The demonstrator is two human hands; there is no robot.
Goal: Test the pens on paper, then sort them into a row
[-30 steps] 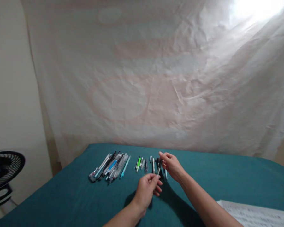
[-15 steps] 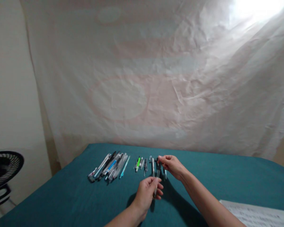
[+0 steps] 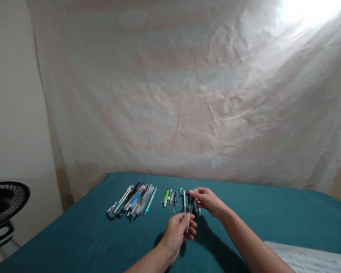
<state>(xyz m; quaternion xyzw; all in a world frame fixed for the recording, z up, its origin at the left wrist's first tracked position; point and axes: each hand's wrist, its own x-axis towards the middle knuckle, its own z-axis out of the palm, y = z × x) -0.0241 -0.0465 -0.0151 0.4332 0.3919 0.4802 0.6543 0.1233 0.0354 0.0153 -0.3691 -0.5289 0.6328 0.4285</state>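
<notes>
The slim dark pen (image 3: 190,212) between the two hands is small and blurred, so its colour and parts stay hard to read. The left hand (image 3: 177,233) pinches its lower end in a closed grip, and the right hand (image 3: 206,200) clamps its upper end between fingertips, above the teal cloth-covered surface (image 3: 74,239). Just behind lie a short row of loose pens (image 3: 173,197) and a larger bundle of pens (image 3: 132,201). A white printed sheet (image 3: 309,259) and a black fan (image 3: 5,212) are cut off by the edges.
</notes>
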